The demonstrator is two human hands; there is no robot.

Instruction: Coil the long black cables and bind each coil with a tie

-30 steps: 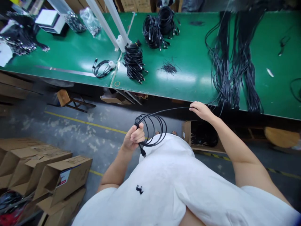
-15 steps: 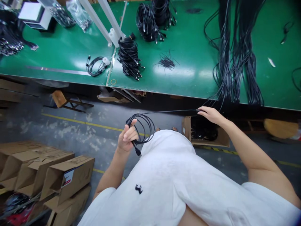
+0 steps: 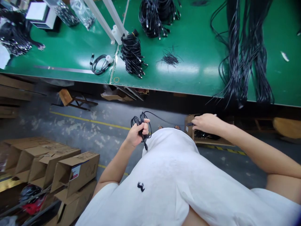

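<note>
My left hand [image 3: 139, 132] is closed around a coiled black cable [image 3: 135, 121], held in front of my body. Its loops stick out above the fist, and a dark plug end hangs below the fingers. From the coil a single strand runs right toward my right hand [image 3: 205, 123], whose fingers are pinched together on the cable's other stretch. Motion blur makes the strand faint near those fingertips. Below the right hand, an open carton [image 3: 190, 128] on the floor contains dark cables.
Along the far side runs a green table [image 3: 195, 75]. On it lie bundled cables [image 3: 131, 55], long loose cables [image 3: 234, 62], a pile of thin black ties [image 3: 170, 58] and one coiled cable [image 3: 100, 65]. Cardboard boxes [image 3: 77, 169] stand at lower left; a wooden stool [image 3: 65, 97] is under the table.
The coil has swung round and bunched up in my left hand, which moved slightly right. My right hand has turned and dropped a little; the strand, taut before, now sags.
</note>
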